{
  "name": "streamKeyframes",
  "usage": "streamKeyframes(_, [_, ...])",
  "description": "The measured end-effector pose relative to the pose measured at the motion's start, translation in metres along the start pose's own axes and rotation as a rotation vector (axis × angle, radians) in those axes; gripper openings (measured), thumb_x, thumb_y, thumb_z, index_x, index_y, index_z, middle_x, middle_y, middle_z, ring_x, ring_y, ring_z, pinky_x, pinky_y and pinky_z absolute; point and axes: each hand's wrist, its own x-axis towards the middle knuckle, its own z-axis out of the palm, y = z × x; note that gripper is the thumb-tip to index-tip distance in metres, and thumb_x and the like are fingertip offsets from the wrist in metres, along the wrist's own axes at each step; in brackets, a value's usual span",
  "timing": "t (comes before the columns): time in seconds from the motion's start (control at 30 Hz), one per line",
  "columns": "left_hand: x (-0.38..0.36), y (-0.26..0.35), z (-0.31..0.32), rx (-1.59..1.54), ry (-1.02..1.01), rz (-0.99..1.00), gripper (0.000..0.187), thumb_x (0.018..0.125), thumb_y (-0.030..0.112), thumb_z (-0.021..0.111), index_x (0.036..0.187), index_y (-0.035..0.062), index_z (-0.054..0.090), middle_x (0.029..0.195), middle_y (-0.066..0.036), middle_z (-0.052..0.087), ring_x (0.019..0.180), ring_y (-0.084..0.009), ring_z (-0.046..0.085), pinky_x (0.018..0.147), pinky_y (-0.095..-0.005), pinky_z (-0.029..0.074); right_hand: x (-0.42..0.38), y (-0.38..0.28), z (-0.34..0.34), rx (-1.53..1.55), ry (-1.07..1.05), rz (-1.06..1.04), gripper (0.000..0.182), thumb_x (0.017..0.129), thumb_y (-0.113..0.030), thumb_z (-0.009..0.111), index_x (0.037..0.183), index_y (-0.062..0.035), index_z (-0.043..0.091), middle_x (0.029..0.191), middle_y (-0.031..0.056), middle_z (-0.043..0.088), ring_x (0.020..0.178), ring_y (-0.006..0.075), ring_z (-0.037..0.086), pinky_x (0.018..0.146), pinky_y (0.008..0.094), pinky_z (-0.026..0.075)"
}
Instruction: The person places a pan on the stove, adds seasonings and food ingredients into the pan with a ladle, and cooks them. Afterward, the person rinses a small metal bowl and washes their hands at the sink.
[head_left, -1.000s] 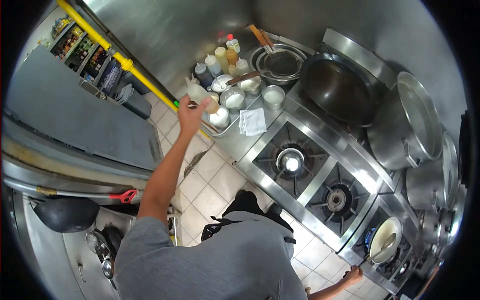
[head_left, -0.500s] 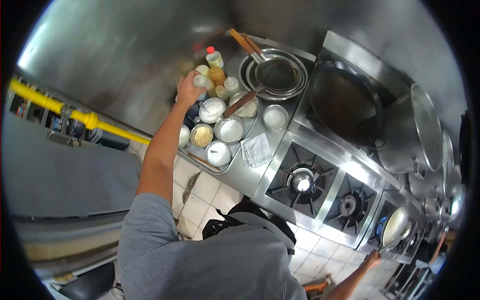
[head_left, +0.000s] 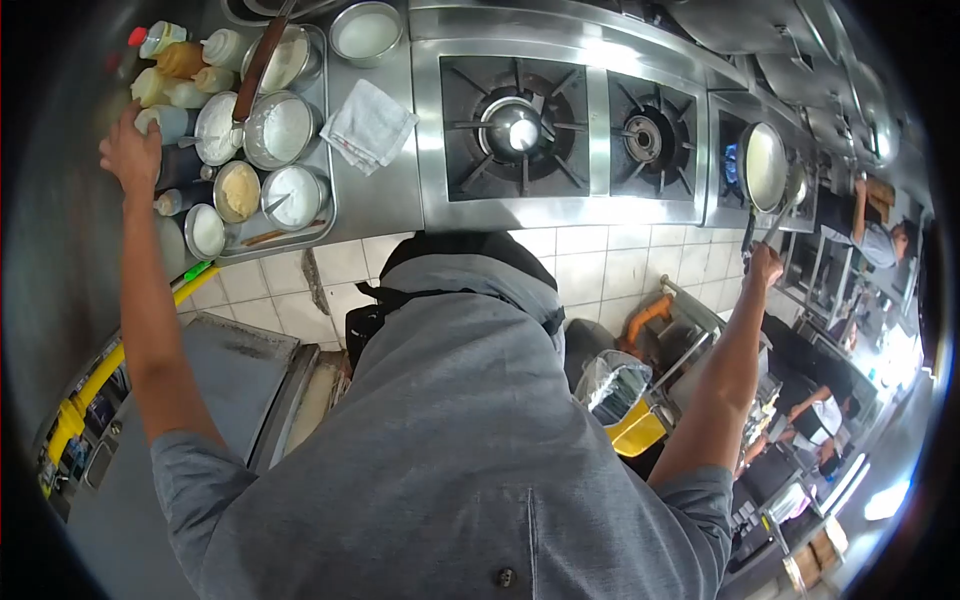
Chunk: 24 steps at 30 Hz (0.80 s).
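Observation:
At the far left, my left hand [head_left: 130, 150] curls around a pale, white-topped container [head_left: 165, 122] among squeeze bottles. The fingers partly hide it. Close by are a bowl of white powder [head_left: 216, 128], a bowl of yellowish paste [head_left: 238, 191] and a wooden-handled utensil [head_left: 258, 72] lying across the bowls. Far to the right, my right hand [head_left: 766, 266] is closed on a long thin metal handle that seems to belong to a ladle [head_left: 798, 188]. Beside it, a frying pan [head_left: 765, 168] with a pale inside sits over a blue flame.
A folded grey cloth [head_left: 368, 125] lies between the metal tray [head_left: 325, 215] and the front burner [head_left: 518, 128]. A second burner [head_left: 642, 138] stands farther right. Below are an orange pipe [head_left: 648, 318] and a lined yellow bin [head_left: 636, 430]. Other people [head_left: 880, 240] are at the right.
The view has swung left to right, bringing the stove to the middle and the bottles to the left edge. My left hand stays by the bottles; my right stays at the handle.

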Motion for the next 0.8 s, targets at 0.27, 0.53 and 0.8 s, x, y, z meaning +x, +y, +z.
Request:
streamKeyframes(0.27, [-0.156, 0.153, -0.108, -1.086, 0.119, 0.199, 0.01, 0.09, 0.005, 0.066, 0.099, 0.0019, 0.061, 0.088, -0.005, 0.063, 0.077, -0.0121, 0.056, 0.073, -0.029, 0.048, 0.062, 0.07, 0.018, 0.019, -0.134, 0.002, 0.021, 0.076, -0.024, 0.065, 0.086, -0.0075, 0.073, 0.063, 0.0046, 0.063, 0.047, 0.015, 0.055, 0.045, 0.0317, 0.043])
streamKeyframes(0.53, [-0.352, 0.362, -0.122, -1.084, -1.361, 0.644, 0.031, 0.093, 0.032, 0.064, 0.106, 0.0044, 0.065, 0.094, -0.008, 0.068, 0.088, -0.0195, 0.063, 0.081, -0.0346, 0.05, 0.038, 0.084, 0.004, 0.531, -0.103, 0.025, 0.034, 0.08, -0.015, 0.067, 0.107, 0.006, 0.064, 0.067, 0.0087, 0.065, 0.044, 0.0134, 0.056, 0.038, 0.028, 0.038])
streamKeyframes(0.8, [-0.456, 0.538, -0.121, -1.052, -1.14, 0.518, 0.027, 0.088, 0.03, 0.067, 0.091, 0.003, 0.067, 0.084, -0.013, 0.069, 0.078, -0.0251, 0.066, 0.072, -0.0381, 0.051, 0.115, 0.152, -0.021, 0.744, -0.451, 0.061, 0.028, 0.083, -0.011, 0.063, 0.106, 0.0056, 0.062, 0.069, 0.0092, 0.061, 0.043, 0.0131, 0.05, 0.039, 0.028, 0.037])
